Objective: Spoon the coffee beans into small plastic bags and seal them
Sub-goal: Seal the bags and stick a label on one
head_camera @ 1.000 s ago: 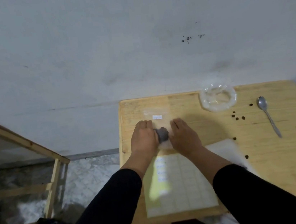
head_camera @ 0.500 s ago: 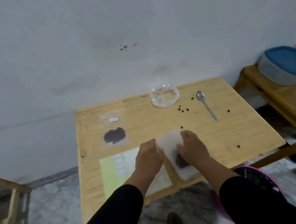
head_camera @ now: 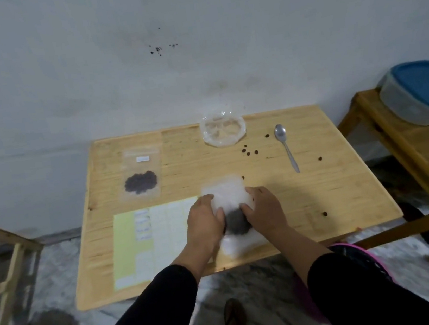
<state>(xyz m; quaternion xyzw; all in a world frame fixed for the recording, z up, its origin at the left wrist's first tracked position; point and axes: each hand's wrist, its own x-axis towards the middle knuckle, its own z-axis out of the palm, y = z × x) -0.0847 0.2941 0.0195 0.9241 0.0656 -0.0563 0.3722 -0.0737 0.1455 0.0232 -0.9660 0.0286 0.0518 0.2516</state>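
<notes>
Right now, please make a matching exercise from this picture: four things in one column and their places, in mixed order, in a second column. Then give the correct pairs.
Things:
1. spoon
2. filled bag
3. blue-lidded container
4. label sheet

Places:
A. on the side table at the right
B. near edge of the table, left of the hands
C. far left part of the table
D. far right part of the table, among loose beans

Pairs: 1-D, 2-C, 3-A, 4-B

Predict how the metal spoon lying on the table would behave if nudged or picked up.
The spoon looks like rigid metal, so it probably won't flex. Lying flat on the smooth wooden table, it would likely slide or pivot rather than roll. Its thin handle suggests it is light.
</notes>
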